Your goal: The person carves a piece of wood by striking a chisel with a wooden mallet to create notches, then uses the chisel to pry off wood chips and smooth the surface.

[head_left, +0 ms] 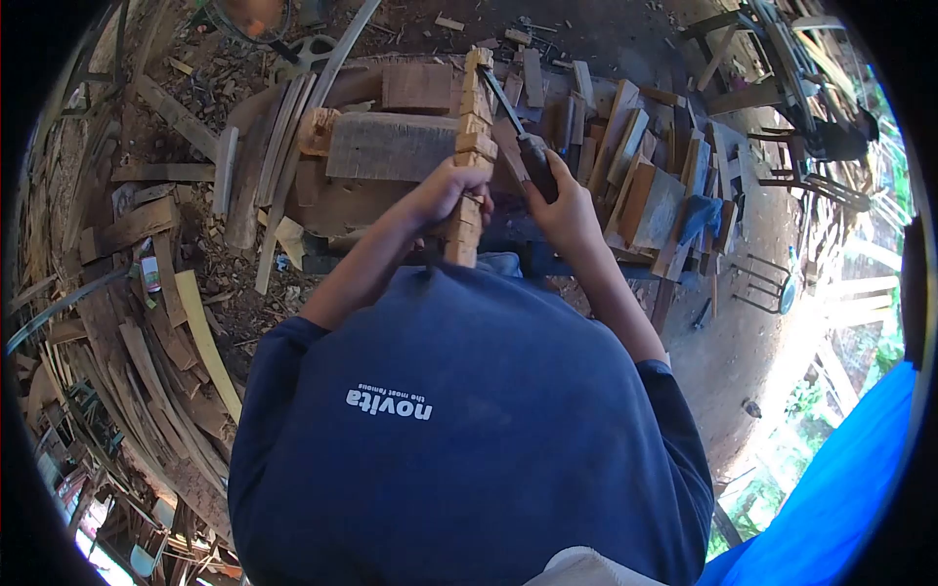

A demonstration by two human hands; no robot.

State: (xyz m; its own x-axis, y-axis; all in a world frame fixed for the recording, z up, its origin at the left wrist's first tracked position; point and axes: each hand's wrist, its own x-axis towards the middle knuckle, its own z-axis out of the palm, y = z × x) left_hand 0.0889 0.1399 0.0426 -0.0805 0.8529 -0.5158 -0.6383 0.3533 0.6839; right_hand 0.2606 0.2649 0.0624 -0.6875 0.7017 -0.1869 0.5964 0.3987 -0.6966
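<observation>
Notched pale wooden stick (471,146) stands near upright, dark-handled blade (516,132) against it.

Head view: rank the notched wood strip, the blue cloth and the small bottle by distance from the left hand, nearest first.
1. Notched wood strip: gripped in the left hand, standing upright in front of the person.
2. Blue cloth: off to the right, on the stacked boards past the right hand.
3. Small bottle: far left, down among the scrap wood on the ground.

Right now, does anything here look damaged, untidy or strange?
Yes. The wooden piece gripped by the left hand has deep notches cut along its edge, where the blade tool in the right hand touches it. Offcuts and wood strips lie scattered around.
</observation>
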